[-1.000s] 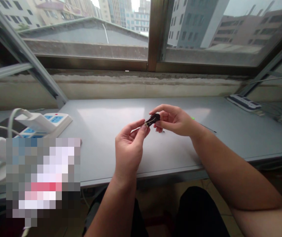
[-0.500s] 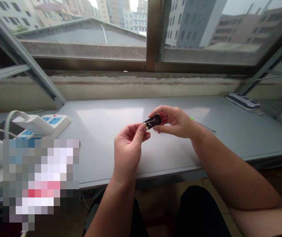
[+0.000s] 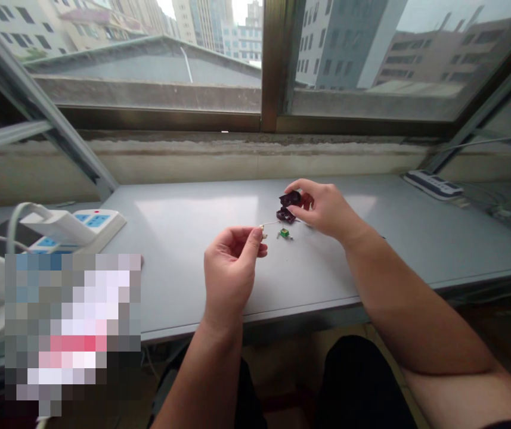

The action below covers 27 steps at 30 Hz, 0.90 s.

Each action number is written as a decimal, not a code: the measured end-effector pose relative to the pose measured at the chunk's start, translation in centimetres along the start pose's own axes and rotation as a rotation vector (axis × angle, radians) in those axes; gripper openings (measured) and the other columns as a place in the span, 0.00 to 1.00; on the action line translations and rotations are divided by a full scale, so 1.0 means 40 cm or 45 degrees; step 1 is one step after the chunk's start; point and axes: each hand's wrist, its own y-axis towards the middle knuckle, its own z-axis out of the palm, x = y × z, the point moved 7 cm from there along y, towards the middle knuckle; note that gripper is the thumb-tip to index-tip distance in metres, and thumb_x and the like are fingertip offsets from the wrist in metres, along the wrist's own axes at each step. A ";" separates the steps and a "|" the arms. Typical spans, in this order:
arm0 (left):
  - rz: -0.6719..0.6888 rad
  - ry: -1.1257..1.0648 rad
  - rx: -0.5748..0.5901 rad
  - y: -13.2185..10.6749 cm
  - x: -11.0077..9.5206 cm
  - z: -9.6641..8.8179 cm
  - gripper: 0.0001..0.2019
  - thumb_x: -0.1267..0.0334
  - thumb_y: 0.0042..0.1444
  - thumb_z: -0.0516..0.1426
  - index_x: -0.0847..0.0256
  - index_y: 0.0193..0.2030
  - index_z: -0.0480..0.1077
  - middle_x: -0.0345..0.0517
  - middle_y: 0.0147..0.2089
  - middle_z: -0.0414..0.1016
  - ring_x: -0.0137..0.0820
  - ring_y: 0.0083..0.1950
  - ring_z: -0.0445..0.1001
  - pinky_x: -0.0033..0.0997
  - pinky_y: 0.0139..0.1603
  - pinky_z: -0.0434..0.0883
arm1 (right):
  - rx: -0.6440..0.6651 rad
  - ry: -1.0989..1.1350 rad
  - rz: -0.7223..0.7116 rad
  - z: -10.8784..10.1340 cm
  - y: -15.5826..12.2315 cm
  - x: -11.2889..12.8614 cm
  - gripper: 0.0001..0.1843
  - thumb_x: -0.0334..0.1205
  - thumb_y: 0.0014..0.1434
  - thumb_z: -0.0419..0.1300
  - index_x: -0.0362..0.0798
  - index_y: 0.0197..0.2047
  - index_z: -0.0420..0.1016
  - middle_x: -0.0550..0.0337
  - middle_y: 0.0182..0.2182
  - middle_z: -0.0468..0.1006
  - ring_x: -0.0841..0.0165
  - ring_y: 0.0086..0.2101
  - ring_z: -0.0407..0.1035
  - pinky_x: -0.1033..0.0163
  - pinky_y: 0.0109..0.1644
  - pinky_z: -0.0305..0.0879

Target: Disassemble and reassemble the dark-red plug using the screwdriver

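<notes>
My left hand (image 3: 232, 262) is closed in a pinch on a small cream-coloured piece (image 3: 263, 233) with little knobs. From near it a thin pale wire or rod (image 3: 272, 223) runs to the right. Over the table, my right hand (image 3: 322, 208) grips a small black plastic shell (image 3: 290, 198), hollow side partly showing, between thumb and fingers. Just below it is a second dark shell piece (image 3: 285, 215), close to the right thumb; whether they touch I cannot tell. A small green part (image 3: 284, 233) with short metal-looking ends lies between the hands, nearer the right.
The grey table (image 3: 179, 256) runs beneath a window (image 3: 148, 71). On the left stands a power strip (image 3: 103, 219) with plugs and white cables. Another power strip (image 3: 433, 185) lies at the far right. A blurred patch (image 3: 76, 333) covers the lower left.
The black object has come apart into separate shell pieces. My right hand has moved up and away from the left with one. The green part now shows on the table.
</notes>
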 end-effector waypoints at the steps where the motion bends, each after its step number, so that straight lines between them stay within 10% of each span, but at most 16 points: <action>1: 0.017 0.055 0.014 0.000 -0.001 0.001 0.15 0.52 0.58 0.70 0.63 0.38 0.79 0.45 0.33 0.82 0.28 0.31 0.79 0.27 0.34 0.79 | -0.016 -0.006 0.006 -0.004 0.002 -0.006 0.16 0.38 0.58 0.66 0.50 0.51 0.81 0.62 0.29 0.79 0.69 0.28 0.69 0.61 0.39 0.66; 20: 0.207 1.260 0.079 0.024 0.019 0.020 0.05 0.63 0.58 0.62 0.57 0.35 0.82 0.47 0.36 0.82 0.39 0.39 0.80 0.41 0.50 0.75 | 0.131 0.060 -0.043 0.043 0.031 -0.113 0.22 0.36 0.58 0.64 0.51 0.56 0.84 0.57 0.37 0.84 0.65 0.35 0.73 0.59 0.45 0.69; 27: 0.318 1.194 0.021 0.017 0.006 0.018 0.05 0.63 0.57 0.63 0.58 0.37 0.80 0.47 0.39 0.81 0.37 0.38 0.75 0.40 0.50 0.73 | 0.250 -0.009 -0.081 0.090 0.027 -0.111 0.25 0.33 0.64 0.62 0.59 0.63 0.81 0.58 0.45 0.86 0.59 0.51 0.72 0.53 0.60 0.69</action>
